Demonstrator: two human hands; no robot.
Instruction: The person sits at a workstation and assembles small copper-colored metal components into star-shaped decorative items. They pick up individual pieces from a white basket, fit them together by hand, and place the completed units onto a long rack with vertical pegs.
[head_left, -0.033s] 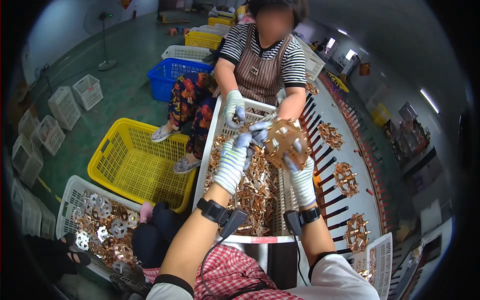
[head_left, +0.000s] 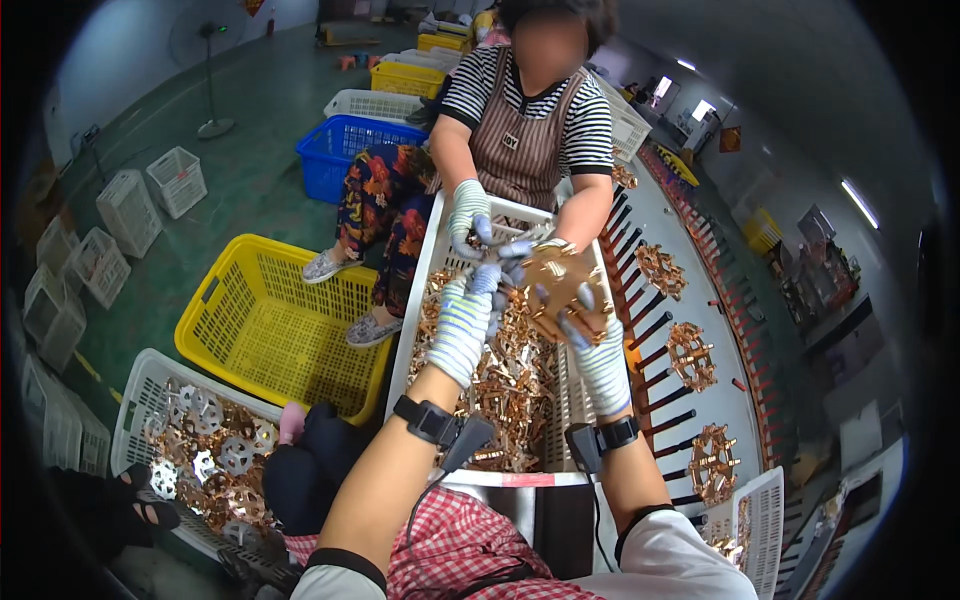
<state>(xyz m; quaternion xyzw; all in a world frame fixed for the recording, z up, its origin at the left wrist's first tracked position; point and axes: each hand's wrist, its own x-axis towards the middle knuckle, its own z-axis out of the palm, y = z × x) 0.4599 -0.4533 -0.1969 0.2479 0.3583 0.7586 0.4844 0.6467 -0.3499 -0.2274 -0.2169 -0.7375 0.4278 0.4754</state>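
Note:
A round copper-coloured metal plate (head_left: 553, 295), with small clips standing around its rim, is gripped in my right hand (head_left: 601, 358). The fingers wrap its right edge, and the plate looks a little blurred. Just left of it is my left hand (head_left: 466, 320), its gloved fingertips pressed together. Whatever they pinch is too small and covered to make out. Both hands hover over a white crate (head_left: 405, 345) heaped with small copper-coloured metal clips (head_left: 505, 405). Across the crate, a co-worker's gloved hand (head_left: 468, 215) is close to my left fingertips, and the other reaches behind the plate.
At left stand a yellow basket (head_left: 225, 300) and a white basket of flat metal plates (head_left: 215, 440). A blue basket (head_left: 320, 150) is beside the co-worker. Along the right runs a rack of black pegs (head_left: 668, 425) holding clip-rimmed plates (head_left: 690, 357).
The plate in my right hand has shifted slightly left and down and turned a little. The co-worker's hand on the left has moved slightly. My left hand stays almost still.

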